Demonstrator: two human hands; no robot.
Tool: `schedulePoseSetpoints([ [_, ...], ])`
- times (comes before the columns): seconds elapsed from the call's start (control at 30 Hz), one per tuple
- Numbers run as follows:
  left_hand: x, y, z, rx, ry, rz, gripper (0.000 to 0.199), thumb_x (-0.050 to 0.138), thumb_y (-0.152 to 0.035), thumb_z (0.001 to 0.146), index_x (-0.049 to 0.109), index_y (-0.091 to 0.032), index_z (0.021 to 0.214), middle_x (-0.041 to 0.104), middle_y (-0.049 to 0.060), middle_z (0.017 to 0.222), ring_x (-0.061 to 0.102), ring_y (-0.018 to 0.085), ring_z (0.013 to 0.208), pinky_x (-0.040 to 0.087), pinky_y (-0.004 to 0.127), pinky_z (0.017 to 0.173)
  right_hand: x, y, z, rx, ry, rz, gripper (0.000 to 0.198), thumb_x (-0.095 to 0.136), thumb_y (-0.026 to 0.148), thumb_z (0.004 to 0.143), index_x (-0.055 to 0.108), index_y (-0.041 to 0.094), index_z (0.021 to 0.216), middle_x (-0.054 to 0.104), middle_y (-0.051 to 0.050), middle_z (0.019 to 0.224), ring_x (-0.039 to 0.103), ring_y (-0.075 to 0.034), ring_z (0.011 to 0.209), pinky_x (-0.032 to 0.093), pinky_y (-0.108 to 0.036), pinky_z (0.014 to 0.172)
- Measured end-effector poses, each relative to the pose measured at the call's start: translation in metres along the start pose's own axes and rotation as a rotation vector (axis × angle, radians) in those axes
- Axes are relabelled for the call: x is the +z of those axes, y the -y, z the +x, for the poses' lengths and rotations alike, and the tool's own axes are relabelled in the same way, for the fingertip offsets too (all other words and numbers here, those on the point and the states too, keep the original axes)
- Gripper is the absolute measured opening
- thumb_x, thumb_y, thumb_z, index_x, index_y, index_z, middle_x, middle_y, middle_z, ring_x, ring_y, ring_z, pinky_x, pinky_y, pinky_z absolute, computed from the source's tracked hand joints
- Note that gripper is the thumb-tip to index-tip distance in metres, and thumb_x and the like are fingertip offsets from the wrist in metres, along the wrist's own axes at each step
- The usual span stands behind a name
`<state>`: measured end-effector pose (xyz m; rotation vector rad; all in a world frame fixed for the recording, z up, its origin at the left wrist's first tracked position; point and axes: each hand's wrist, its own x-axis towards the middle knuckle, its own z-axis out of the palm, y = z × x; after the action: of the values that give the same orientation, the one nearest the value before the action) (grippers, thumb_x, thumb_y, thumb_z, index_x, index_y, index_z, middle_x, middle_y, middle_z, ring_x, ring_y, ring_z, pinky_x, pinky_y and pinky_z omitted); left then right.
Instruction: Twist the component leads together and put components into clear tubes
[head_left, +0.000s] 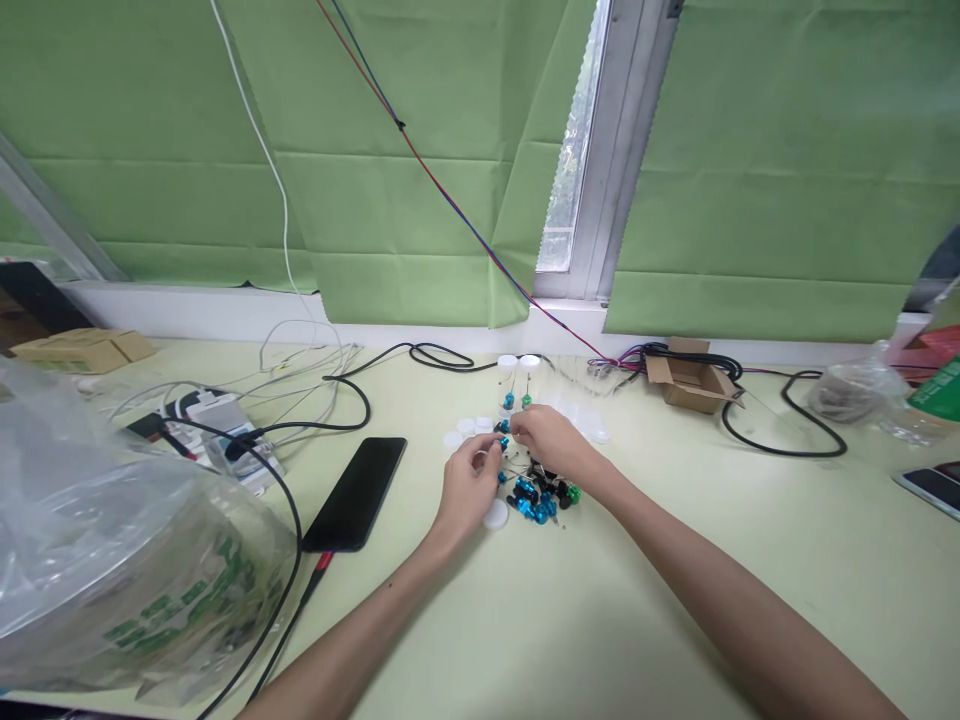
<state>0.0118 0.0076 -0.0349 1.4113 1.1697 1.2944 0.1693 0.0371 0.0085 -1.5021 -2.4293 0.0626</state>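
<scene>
My left hand (pixel 470 484) is closed in a pinch, with a small blue part (pixel 503 443) at its fingertips. Close beside it, my right hand (pixel 553 442) has its fingers pressed together over the same spot; what they grip is hidden. Just below the hands lies a pile of small blue, black and green parts (pixel 538 502) with thin metal pins. A white round disc (pixel 496 514) rests by my left wrist. Beyond the hands stand two white round caps (pixel 507 362) with thin wires, one leading to a blue piece (pixel 508 401), the other to a green piece (pixel 527 400).
A black phone (pixel 356 495) with a cable lies left of the hands, beside a large clear plastic bag (pixel 150 560). Black cable (pixel 360 400) loops across the table's back. An opened cardboard box (pixel 691 385) sits at back right; another phone (pixel 930 488) lies far right.
</scene>
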Motion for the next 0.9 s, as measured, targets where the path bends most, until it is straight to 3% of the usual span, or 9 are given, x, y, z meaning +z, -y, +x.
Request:
schedulePoseSetpoints([
  [0.13, 0.001, -0.005, -0.001, -0.095, 0.075, -0.151, 0.033, 0.065, -0.038, 0.08, 0.068, -0.015, 0.104, 0.054, -0.003, 0.054, 0.052, 0.013, 0.047, 0.044, 0.027, 0.052, -0.01, 0.0, -0.003, 0.005, -0.126, 0.171, 0.018, 0.052, 0.007, 0.087, 0.066, 0.017, 0.083, 0.066, -0.006, 0.085, 0.06, -0.017, 0.081, 0.041, -0.025, 0.071],
  [0.33, 0.0, -0.016, -0.003, -0.252, 0.075, -0.397, 0.027, 0.07, -0.027, 0.078, 0.067, -0.011, 0.1, 0.066, 0.005, 0.072, 0.063, 0.014, 0.063, 0.052, 0.028, 0.067, -0.026, -0.006, -0.006, 0.026, -0.27, 0.559, 0.009, 0.061, 0.012, 0.082, 0.067, 0.017, 0.078, 0.068, -0.002, 0.076, 0.061, -0.015, 0.071, 0.048, -0.027, 0.07],
  [0.53, 0.0, -0.022, -0.003, -0.343, 0.08, -0.513, 0.016, 0.063, -0.009, 0.08, 0.069, -0.012, 0.095, 0.069, 0.012, 0.093, 0.067, 0.014, 0.073, 0.056, 0.027, 0.069, -0.033, -0.012, -0.009, 0.126, -0.214, 0.844, 0.011, 0.067, 0.028, 0.077, 0.067, 0.017, 0.076, 0.066, -0.001, 0.069, 0.06, -0.015, 0.066, 0.048, -0.027, 0.062],
  [0.67, -0.001, -0.023, -0.003, -0.356, 0.095, -0.516, 0.018, 0.06, -0.009, 0.083, 0.069, -0.011, 0.098, 0.069, 0.011, 0.092, 0.065, 0.012, 0.07, 0.055, 0.025, 0.066, -0.036, -0.012, -0.008, 0.145, -0.202, 0.956, 0.017, 0.069, 0.032, 0.075, 0.066, 0.016, 0.074, 0.063, -0.001, 0.065, 0.059, -0.014, 0.062, 0.048, -0.027, 0.061],
  [0.9, -0.001, -0.024, -0.003, -0.38, 0.133, -0.535, 0.019, 0.061, -0.007, 0.081, 0.071, -0.01, 0.097, 0.069, 0.012, 0.091, 0.063, 0.012, 0.07, 0.054, 0.024, 0.066, -0.034, -0.012, -0.008, 0.169, -0.197, 0.954, 0.014, 0.067, 0.029, 0.076, 0.064, 0.016, 0.074, 0.063, -0.001, 0.066, 0.059, -0.013, 0.06, 0.049, -0.027, 0.06],
])
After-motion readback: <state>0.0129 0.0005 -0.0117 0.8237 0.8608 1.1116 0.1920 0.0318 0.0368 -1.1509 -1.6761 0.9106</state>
